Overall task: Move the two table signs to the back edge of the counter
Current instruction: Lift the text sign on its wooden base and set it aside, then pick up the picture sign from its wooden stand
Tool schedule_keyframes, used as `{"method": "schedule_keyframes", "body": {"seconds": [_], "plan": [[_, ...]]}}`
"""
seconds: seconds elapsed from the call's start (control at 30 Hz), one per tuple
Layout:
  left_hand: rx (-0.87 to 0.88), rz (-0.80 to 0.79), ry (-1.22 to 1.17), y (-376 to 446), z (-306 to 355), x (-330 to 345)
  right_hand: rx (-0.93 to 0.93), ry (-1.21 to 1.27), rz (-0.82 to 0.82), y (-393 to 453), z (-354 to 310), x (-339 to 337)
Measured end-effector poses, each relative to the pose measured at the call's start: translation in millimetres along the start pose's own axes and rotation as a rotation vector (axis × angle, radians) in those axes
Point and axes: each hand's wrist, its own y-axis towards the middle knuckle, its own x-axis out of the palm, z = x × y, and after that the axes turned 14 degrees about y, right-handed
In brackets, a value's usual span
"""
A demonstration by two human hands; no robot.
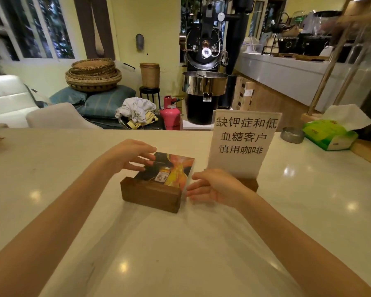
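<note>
Seemingly we've moved neither sign: our open left hand [135, 156] and right hand [214, 186] flank the picture sign [159, 181] (gripping nothing), the text sign [242, 144] just beside.

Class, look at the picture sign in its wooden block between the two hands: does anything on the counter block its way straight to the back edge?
Nothing visible does. The counter behind the picture sign is bare up to the back edge. The white text sign stands off to its right, the ashtray and tissue pack farther right.

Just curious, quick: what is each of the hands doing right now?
Left hand: open, fingers against the picture sign, not gripping.
Right hand: open, beside that sign, holding nothing.
</note>
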Motion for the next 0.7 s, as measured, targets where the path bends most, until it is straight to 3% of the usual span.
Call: {"method": "schedule_keyframes", "body": {"seconds": [0.13, 0.3, 0.7], "plan": [[-0.070, 0.043, 0.064, 5, -25, -7, 0.025, -0.124, 0.049, 20, 9, 15], [-0.125, -0.030, 0.174, 9, -41, -2, 0.019, -0.051, 0.059, 28, 12, 23], [-0.081, 0.028, 0.204, 21, -51, 2, -0.108, -0.169, 0.062, 34, 11, 28]]}}
